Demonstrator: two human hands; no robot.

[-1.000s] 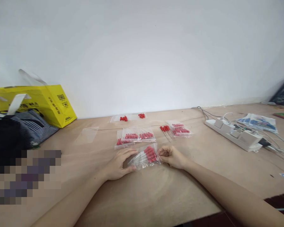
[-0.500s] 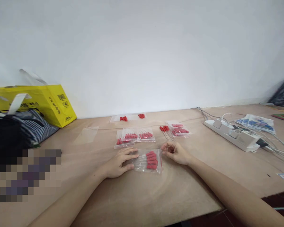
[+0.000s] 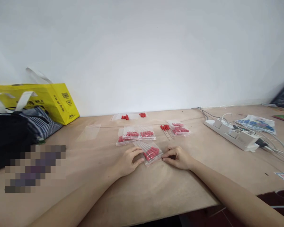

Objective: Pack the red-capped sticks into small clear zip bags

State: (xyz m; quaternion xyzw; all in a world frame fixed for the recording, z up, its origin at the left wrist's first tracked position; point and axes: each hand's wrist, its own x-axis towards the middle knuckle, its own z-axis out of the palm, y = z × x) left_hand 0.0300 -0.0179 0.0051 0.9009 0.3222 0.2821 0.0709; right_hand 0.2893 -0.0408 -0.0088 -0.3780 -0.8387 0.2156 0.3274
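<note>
A clear zip bag (image 3: 152,153) lies tilted on the table between my hands. Inside it are several thin metal tools with red handles, whose exact kind I cannot make out. My left hand (image 3: 130,160) rests at the bag's left side, thumb and fingers apart, fingertips touching its edge. On the other side, my right hand (image 3: 178,157) pinches the bag's right corner between thumb and fingers. Beyond them lie more filled zip bags (image 3: 132,134). A few loose red-handled tools (image 3: 165,127) lie beside another filled bag (image 3: 180,130).
A white power strip (image 3: 227,134) with chargers and cables stands at right, near printed packets (image 3: 255,123). Flat clear bags (image 3: 90,132) lie at left. A yellow bag (image 3: 61,104) and a striped bag (image 3: 41,121) stand far left. More red-handled pieces (image 3: 125,117) lie by the wall.
The zip bag between my hands has turned, its red-handled end now pointing toward the lower right. My left hand has shifted right with it; my right hand stays at its right edge.
</note>
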